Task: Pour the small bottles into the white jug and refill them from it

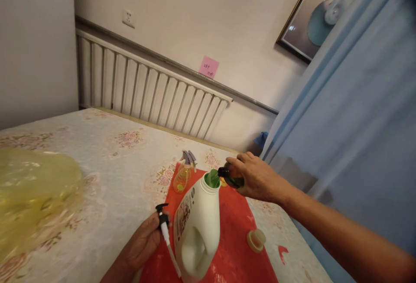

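Observation:
My right hand (256,177) is closed around a dark bottle (233,175), tipped so its neck points left at the mouth of a white jug (203,213). Green shows inside the jug's opening; whether liquid is flowing I cannot tell. In my left hand (146,237) is a black pump head (162,214) with a white dip tube, held between the fingers just left of the jug. The jug stands with its handle towards me on a red mat (234,242). Behind it is a clear spray bottle (183,179) with a grey trigger.
A pale cap (256,240) lies on the mat's right side, and a small red scrap (282,254) lies beyond it. Yellow plastic (35,192) covers the table's left part. The floral tablecloth (123,161) reaches back to a radiator (146,83). A blue curtain (357,114) hangs at right.

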